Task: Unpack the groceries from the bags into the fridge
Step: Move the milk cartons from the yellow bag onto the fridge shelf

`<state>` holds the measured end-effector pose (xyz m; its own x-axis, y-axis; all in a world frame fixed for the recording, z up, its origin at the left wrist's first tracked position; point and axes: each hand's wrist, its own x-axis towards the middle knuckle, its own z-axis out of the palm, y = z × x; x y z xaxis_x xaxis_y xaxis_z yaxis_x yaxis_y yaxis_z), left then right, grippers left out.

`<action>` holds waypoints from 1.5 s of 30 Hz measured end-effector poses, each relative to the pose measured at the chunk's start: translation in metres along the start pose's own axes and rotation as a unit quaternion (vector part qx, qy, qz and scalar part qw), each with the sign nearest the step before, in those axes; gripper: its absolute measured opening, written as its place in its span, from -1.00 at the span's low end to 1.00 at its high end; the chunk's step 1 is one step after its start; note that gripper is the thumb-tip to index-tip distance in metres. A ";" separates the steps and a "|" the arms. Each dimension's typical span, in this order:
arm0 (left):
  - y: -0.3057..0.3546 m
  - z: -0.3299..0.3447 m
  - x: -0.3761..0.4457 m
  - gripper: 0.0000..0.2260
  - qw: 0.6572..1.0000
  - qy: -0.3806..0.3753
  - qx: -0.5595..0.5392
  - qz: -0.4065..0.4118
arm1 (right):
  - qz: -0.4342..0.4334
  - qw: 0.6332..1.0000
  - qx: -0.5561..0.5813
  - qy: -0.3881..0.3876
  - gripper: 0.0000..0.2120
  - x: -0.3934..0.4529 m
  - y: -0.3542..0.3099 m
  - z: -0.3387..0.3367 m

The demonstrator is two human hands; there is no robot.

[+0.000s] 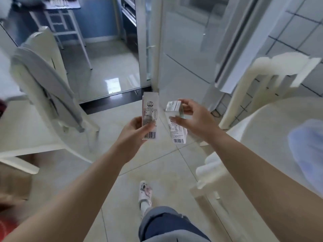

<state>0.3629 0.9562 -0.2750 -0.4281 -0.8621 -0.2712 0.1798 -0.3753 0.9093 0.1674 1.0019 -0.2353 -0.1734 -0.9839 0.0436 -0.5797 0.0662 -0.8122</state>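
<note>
The person stood on the tiled floor with a milk carton in each hand, both in the middle of the frame. The left hand (135,127) held the left carton (150,116) by its lower half, thumb across the label, so the carton stood upright with its long side pointing up toward the fridge. The right hand (190,117) pinched the right carton (176,123) near its top from above, and that carton hung down and tilted a little. The two cartons were near each other but not touching.

The fridge (185,49) was straight ahead, in the upper middle of the frame, with its door (244,41) standing open toward the upper right. Both cartons were well apart from it. The right hand looked a bit nearer the open side, so it would likely go in first. A white chair (272,79) stood just right of the path.
</note>
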 end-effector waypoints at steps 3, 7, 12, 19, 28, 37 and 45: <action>0.027 -0.035 0.062 -0.71 1.000 -0.003 0.011 0.000 | -0.003 0.999 0.033 -0.003 -0.45 0.070 -0.001 0.024; 0.069 -0.071 0.138 -0.67 0.999 -0.013 0.051 -0.001 | 0.009 0.998 0.063 -0.009 -0.45 0.153 -0.008 0.040; 0.108 -0.094 0.231 -0.69 0.998 -0.015 0.068 0.006 | 0.021 0.999 0.047 0.014 -0.43 0.238 -0.010 0.041; 0.160 -0.103 0.364 -0.60 0.978 -0.145 0.151 0.015 | 0.054 0.991 0.042 0.113 -0.44 0.352 -0.004 0.037; 0.219 -0.082 0.532 -0.45 0.934 -0.274 0.227 -0.003 | 0.127 0.956 0.065 0.258 -0.54 0.463 0.001 0.013; 0.278 0.041 0.671 -0.51 0.899 -0.364 0.232 0.077 | 0.108 0.923 0.066 0.364 -0.34 0.562 0.023 -0.097; 0.350 0.159 0.769 -0.51 0.899 -0.340 0.204 0.187 | 0.018 0.901 0.135 0.412 -0.22 0.662 0.025 -0.223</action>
<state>-0.0443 0.2163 -0.1152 -0.8726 -0.4427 0.2066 0.1426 0.1735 0.9744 -0.1394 0.3891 -0.0974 -0.7852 -0.5170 0.3408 -0.3658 -0.0567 -0.9289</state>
